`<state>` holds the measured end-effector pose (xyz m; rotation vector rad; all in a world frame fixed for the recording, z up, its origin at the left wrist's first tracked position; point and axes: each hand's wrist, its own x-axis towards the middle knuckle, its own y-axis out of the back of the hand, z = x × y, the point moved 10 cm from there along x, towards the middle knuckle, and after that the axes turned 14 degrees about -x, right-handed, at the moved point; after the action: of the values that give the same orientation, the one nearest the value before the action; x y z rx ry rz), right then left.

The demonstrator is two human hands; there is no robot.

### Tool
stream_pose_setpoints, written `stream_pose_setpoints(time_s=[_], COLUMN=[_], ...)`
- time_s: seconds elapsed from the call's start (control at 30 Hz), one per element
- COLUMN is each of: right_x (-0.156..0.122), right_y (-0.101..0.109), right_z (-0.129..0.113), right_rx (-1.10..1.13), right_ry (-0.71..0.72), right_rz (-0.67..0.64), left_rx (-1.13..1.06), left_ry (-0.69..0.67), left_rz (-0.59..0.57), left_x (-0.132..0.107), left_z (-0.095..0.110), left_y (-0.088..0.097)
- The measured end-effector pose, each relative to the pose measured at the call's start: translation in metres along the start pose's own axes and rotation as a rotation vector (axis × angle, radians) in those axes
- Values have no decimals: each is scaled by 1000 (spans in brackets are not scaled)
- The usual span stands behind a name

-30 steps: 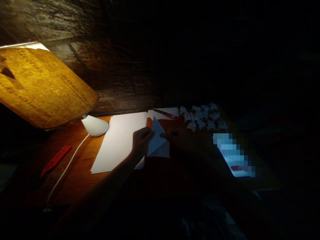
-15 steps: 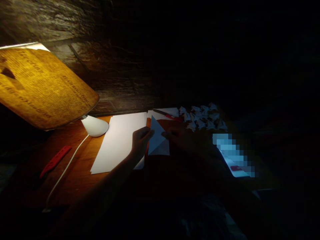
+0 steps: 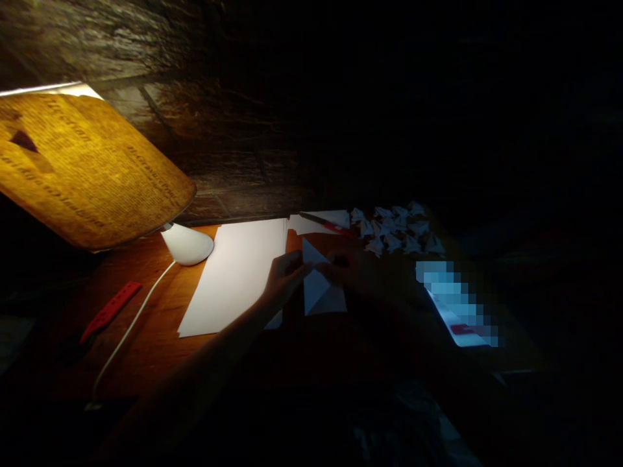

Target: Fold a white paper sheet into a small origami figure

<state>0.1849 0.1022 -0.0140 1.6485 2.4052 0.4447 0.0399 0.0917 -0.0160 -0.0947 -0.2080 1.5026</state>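
Note:
A folded sheet of paper (image 3: 322, 293), pointed at the top and creased across its lower part, is held up between both hands. My left hand (image 3: 288, 272) pinches its left edge, thumb across the front. On the other side, my right hand (image 3: 343, 264) grips the paper near the same height, its thumb close to the left thumb; this hand lies in deep shadow. Left of the hands lies a stack of white paper (image 3: 238, 272), partly covered by my left forearm.
A lamp with a printed yellow shade (image 3: 97, 175) and white base (image 3: 187, 245) stands at left, beside a red slotted strip (image 3: 111, 311). Behind are a dark-bladed, red-handled tool (image 3: 326, 224) on paper and several folded paper pieces (image 3: 394, 227). A lit screen (image 3: 455, 311) lies right.
Both hands have shifted slightly right and down with the folded paper. The thumbs have come closer together over its front.

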Motion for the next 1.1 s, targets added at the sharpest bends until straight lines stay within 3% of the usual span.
stream_pose_setpoints(time_s=[0.23, 0.67, 1.1], right_x=[-2, -1, 1], right_y=[-18, -15, 3], right_z=[1, 0, -4], right_rx=[-100, -104, -21], right_ry=[42, 73, 134], right_rz=[-96, -62, 130], left_rx=[10, -46, -149], left_ry=[-22, 15, 12], left_rz=[3, 4, 111], left_x=[2, 3, 1], left_z=[5, 2, -1], left_y=[-2, -1, 6])
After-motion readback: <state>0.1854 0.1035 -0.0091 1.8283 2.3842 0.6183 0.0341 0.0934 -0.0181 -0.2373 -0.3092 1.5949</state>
